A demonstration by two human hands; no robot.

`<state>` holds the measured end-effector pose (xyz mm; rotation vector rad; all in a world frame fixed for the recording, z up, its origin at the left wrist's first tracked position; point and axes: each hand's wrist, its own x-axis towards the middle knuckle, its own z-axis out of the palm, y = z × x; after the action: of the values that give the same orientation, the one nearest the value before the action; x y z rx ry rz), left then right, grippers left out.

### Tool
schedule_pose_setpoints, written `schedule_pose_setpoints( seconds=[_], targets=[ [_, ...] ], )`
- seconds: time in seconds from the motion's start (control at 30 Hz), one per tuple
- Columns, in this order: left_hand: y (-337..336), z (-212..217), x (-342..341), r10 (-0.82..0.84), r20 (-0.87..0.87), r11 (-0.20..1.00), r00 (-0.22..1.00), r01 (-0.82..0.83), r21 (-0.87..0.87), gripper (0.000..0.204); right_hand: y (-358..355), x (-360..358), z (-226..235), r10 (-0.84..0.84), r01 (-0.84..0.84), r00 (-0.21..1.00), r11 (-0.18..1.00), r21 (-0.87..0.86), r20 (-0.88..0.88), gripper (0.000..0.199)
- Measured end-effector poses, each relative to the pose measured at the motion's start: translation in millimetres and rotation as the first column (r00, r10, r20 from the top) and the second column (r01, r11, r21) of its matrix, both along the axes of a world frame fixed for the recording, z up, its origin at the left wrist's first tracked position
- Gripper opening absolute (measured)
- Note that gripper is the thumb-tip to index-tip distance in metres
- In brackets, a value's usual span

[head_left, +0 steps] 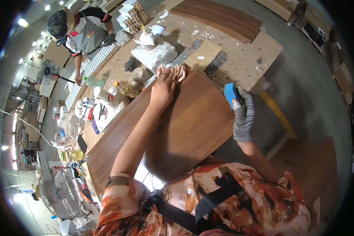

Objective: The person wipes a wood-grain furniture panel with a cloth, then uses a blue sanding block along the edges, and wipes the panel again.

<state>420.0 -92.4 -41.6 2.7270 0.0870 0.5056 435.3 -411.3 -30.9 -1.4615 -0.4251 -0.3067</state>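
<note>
A dark brown wood-grain board (pixel 196 114) lies slanted across the bench in front of me. My left hand (pixel 164 88), bare, presses a crumpled pale pink cloth (pixel 180 73) onto the board's far corner, fingers curled over it. At the board's right edge, my right hand (pixel 244 114) wears a grey knit glove with some fingertips exposed. It grips a blue rectangular block (pixel 231 94) between thumb and fingers, just off the board's edge. The block's material is not clear.
Beyond the board, the stained workbench (pixel 259 59) bears stacked brown panels (pixel 220 17), a white-smeared block (pixel 155 53), bottles and tubs (pixel 102 96). A person (pixel 86 33) works at the far left. A caged fan (pixel 59 192) stands at lower left.
</note>
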Motion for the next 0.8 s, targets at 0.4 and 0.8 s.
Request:
schedule_pose_setpoints(
  seconds=[0.4,0.8],
  targets=[
    [-71.4,-9.0,38.9,-0.024,0.208,0.970,0.978,-0.028,0.243,0.047,5.3,-3.6,-4.7,-0.065,0.077,0.991,0.992,0.101,-0.117,0.039],
    [-83.9,20.5,-188.4,0.093,0.014,0.990,0.996,-0.091,-0.104,0.052,-2.2,4.1,0.2,-0.090,0.088,0.991,0.996,-0.030,-0.104,0.038]
  ],
)
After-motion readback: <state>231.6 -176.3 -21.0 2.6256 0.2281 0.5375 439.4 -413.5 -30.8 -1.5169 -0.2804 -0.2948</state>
